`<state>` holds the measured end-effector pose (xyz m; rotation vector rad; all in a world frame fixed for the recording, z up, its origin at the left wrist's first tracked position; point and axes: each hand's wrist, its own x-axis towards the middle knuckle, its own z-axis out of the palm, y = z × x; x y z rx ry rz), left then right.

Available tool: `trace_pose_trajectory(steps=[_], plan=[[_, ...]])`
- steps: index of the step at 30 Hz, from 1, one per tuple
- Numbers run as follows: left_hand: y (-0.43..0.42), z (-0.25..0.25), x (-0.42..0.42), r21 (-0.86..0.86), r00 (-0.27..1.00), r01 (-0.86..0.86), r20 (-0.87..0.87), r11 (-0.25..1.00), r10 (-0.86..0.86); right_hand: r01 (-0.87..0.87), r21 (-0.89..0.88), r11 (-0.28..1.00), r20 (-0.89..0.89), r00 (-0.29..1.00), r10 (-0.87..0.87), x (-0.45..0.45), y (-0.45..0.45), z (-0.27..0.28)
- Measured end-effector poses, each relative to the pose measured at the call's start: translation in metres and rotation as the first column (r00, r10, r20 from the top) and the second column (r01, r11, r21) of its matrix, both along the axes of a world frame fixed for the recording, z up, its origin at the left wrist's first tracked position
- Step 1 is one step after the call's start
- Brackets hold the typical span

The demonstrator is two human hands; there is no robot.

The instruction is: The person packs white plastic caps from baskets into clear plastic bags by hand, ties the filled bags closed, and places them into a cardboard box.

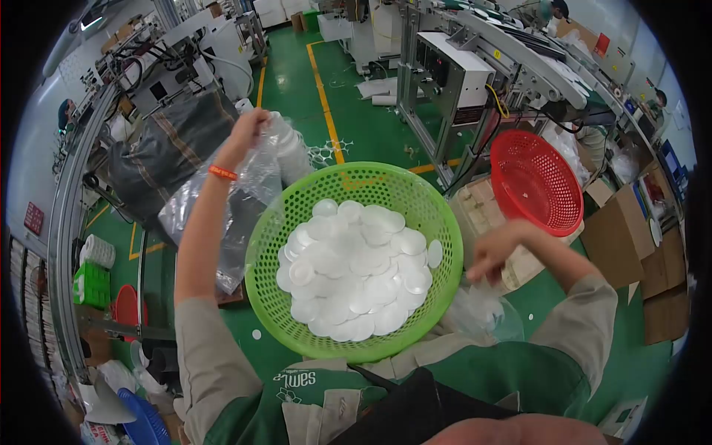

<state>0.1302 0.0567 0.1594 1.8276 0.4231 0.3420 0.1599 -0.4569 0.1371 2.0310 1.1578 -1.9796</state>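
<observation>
A green perforated basket (pixel 261 293) stands in front of me, holding a heap of thin white discs (pixel 363 271). Beyond its upper left rim, my left hand (pixel 248 132) is raised, with its fingers closed on a clear plastic bag (pixel 261 167) that hangs down along the basket's left side. To the right of the basket is my right hand (pixel 495 254), with fingers partly curled and pointing down toward the rim. Motion blur hides whether it grips anything. Below it lies more clear plastic (pixel 486 315).
A red perforated basket (pixel 535 182) rests at the right near cardboard boxes (pixel 630 233). A conveyor machine (pixel 452 70) stands ahead on the right. Dark sacking (pixel 174 148) and a metal frame (pixel 68 222) are on the left. Other people work in the far right background.
</observation>
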Motion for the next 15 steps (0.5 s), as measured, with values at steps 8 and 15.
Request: trace_pose_trajectory(steps=[8, 15], plan=[[-0.131, 0.044, 0.008, 0.245, 0.804, 0.578, -0.006, 0.779, -0.594, -0.199, 0.980, -0.001, 0.163, 0.804, -0.571, 0.075, 0.197, 0.049], [-0.086, 0.062, -0.041, 0.816, 0.956, 0.248, -0.117, 0.523, -0.271, -0.315, 0.949, 0.012, 0.237, 0.688, -0.686, 0.105, 0.242, 0.044]])
